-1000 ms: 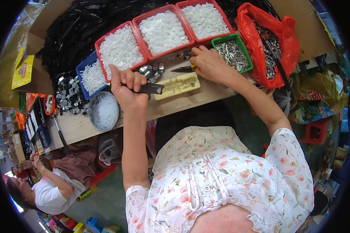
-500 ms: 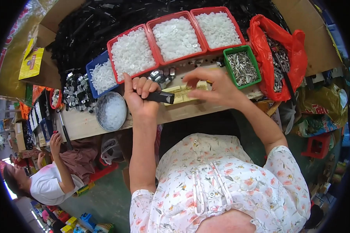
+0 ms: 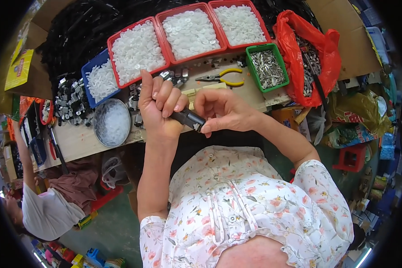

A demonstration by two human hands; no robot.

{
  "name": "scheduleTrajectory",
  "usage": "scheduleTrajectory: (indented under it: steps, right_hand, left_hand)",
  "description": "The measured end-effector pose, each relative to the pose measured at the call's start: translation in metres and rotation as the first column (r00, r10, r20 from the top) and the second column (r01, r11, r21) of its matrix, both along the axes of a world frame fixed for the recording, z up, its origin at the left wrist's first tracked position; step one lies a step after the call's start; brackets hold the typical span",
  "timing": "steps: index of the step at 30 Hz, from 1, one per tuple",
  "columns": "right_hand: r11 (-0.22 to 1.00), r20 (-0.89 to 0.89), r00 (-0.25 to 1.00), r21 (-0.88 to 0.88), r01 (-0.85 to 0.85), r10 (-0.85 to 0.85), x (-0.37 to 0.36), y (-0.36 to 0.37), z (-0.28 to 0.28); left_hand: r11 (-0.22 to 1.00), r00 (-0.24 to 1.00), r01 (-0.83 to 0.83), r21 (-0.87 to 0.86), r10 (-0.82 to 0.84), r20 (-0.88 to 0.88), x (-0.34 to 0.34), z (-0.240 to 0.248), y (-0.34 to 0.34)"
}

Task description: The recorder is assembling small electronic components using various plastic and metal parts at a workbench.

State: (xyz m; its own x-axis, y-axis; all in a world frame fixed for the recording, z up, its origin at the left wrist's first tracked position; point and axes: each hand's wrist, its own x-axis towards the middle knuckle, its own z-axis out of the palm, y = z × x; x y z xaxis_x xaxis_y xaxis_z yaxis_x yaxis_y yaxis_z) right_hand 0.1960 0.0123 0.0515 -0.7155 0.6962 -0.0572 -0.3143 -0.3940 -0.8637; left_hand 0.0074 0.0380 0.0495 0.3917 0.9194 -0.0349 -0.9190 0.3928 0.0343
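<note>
My left hand (image 3: 158, 105) is wrapped round a black rectangular plastic case (image 3: 189, 119), thumb pointing up. The case's end sticks out to the right of the fist, and something shiny shows at its tip. My right hand (image 3: 228, 111) has closed in on that end, its thumb tip against it and its fingers curled; any small piece between them is hidden. Behind both hands lies a cream-coloured block (image 3: 191, 94), largely covered by them. Yellow-handled pliers (image 3: 233, 83) lie on the wooden bench (image 3: 87, 145) beyond the right hand.
Red trays (image 3: 165, 38) of white plastic discs line the back, before a heap of black parts (image 3: 82, 27). A blue tray (image 3: 89, 96) and metal bowl (image 3: 130, 120) stand left. A green basket (image 3: 286, 80) of metal pins and red bag (image 3: 330, 49) stand right. Another person (image 3: 49, 212) sits left.
My right hand has come down and left from above the cream-coloured block to the case's end, its fingers closing. The pliers now show fully. The view has shifted slightly; the other person's arm has moved.
</note>
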Motion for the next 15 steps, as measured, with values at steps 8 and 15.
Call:
scheduleTrajectory:
  steps: [8, 15]
  right_hand:
    - [0.986, 0.105, 0.994, 0.164, 0.02, -0.037, 0.02, -0.003, 0.014]
    - [0.964, 0.161, 0.981, 0.26, 0.062, -0.107, 0.024, -0.019, 0.006]
  left_hand:
    - [0.998, 0.998, 0.06, 0.019, -0.06, -0.032, 0.015, 0.012, -0.003]
    - [0.999, 0.992, -0.026, -0.047, 0.021, -0.123, 0.022, 0.012, -0.017]
